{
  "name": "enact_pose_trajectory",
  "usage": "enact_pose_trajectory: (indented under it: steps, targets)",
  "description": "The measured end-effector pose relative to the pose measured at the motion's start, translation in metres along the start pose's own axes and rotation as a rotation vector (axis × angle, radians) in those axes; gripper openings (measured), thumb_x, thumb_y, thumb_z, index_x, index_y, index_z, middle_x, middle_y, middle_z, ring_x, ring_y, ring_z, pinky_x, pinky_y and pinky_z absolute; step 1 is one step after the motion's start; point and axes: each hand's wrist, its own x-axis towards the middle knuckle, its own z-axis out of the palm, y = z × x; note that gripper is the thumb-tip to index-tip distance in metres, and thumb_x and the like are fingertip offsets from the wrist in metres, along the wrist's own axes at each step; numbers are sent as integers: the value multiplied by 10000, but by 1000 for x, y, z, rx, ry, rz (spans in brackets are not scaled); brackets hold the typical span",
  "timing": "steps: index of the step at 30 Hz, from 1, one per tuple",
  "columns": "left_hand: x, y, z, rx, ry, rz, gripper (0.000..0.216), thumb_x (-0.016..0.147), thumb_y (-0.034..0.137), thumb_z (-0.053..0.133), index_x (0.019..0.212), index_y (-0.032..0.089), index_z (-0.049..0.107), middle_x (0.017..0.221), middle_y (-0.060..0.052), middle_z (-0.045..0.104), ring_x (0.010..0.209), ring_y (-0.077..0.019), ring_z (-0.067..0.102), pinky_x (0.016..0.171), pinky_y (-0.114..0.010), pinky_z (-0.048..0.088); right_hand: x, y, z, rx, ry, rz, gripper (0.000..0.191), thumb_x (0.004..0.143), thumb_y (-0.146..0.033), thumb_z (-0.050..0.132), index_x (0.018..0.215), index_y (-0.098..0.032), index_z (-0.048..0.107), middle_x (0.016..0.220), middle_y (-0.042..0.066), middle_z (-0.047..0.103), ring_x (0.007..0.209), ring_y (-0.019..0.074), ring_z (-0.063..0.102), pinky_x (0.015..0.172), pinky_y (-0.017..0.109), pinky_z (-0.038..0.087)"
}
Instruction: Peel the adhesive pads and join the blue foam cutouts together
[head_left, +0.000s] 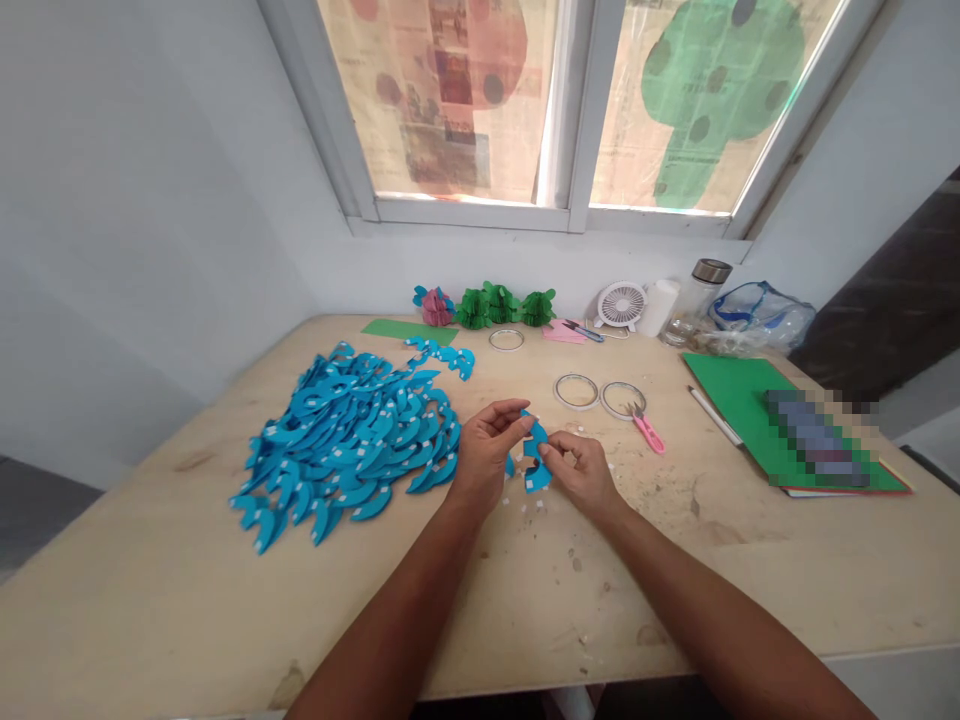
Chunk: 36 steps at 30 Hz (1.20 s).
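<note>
A curved blue paper piece with small white squares on it is held between both hands above the table. My left hand pinches its upper end between thumb and fingers. On its right edge, the fingertips of my right hand are closed on the same piece. Part of another blue scrap shows beside my left hand. To the left lies a big heap of similar blue paper pieces, many bearing white squares. Tiny white squares are scattered on the wood below my hands.
Tape rolls and pink-handled scissors lie to the right. Green folders hold a blurred item beside a pen. Along the wall stand green paper figures, a pink one, a small fan and a bottle.
</note>
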Motion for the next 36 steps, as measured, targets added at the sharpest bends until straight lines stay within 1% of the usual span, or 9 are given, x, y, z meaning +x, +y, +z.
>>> enact_pose_trajectory:
  steps: [9, 13, 15, 17, 21, 23, 27, 31, 36]
  targets:
    - [0, 1, 3, -57, 59, -32, 223, 515, 169, 776, 704, 146, 660, 612, 19, 619, 574, -88, 568, 587, -202, 443, 0, 2, 1, 82, -40, 66, 266, 803, -309, 505, 603, -157, 592, 564, 3, 552, 549, 124, 493, 559, 234, 384]
    - [-1, 0, 2, -81, 64, -46, 220, 518, 155, 770, 704, 145, 654, 605, 25, 605, 570, -83, 558, 570, -194, 438, 0, 3, 2, 116, -66, 95, 275, 799, -330, 518, 605, -152, 599, 555, 0, 548, 535, 118, 483, 538, 231, 377]
    - [-1, 1, 1, -79, 41, -67, 230, 526, 153, 770, 727, 146, 658, 610, 28, 599, 556, -79, 547, 561, -196, 437, 0, 5, 3, 154, -71, 119, 280, 793, -350, 534, 607, -153, 603, 551, -2, 549, 522, 114, 477, 521, 228, 371]
    - [0, 5, 0, -74, -12, -101, 261, 534, 160, 776, 770, 147, 667, 626, 27, 600, 553, -77, 541, 560, -200, 440, 1, 7, 3, 234, -77, 157, 286, 783, -377, 554, 609, -157, 608, 541, -7, 552, 502, 112, 475, 505, 228, 373]
    - [0, 17, -6, -87, -178, -216, 336, 565, 210, 784, 876, 139, 678, 701, -21, 640, 617, -115, 578, 596, -236, 462, 2, 9, 4, 498, -83, 234, 282, 743, -413, 611, 604, -168, 622, 514, -5, 566, 516, 139, 525, 522, 249, 422]
    - [0, 21, -9, -111, -223, -231, 344, 583, 221, 779, 901, 134, 680, 740, -47, 656, 662, -137, 597, 623, -252, 471, 3, 8, 3, 613, -86, 270, 272, 719, -411, 642, 599, -168, 625, 511, 0, 575, 518, 145, 533, 531, 258, 438]
    - [2, 22, -13, -159, -266, -254, 329, 630, 245, 755, 932, 137, 681, 720, -48, 648, 660, -139, 597, 642, -268, 477, 2, 4, 2, 729, -123, 334, 261, 695, -391, 676, 589, -158, 625, 512, 1, 583, 488, 129, 516, 525, 255, 445]
    - [3, 16, -14, -166, -321, -301, 321, 643, 285, 747, 918, 139, 672, 659, -32, 626, 577, -122, 570, 567, -257, 460, 1, 1, 1, 759, -152, 358, 231, 698, -365, 683, 613, -155, 639, 510, -6, 583, 479, 123, 514, 518, 248, 441]
    - [3, 11, -13, -170, -280, -307, 249, 631, 278, 755, 800, 133, 645, 598, -4, 586, 508, -94, 525, 498, -225, 434, 1, 2, 2, 750, -186, 346, 228, 704, -359, 678, 614, -154, 638, 516, -5, 589, 475, 120, 519, 518, 248, 440]
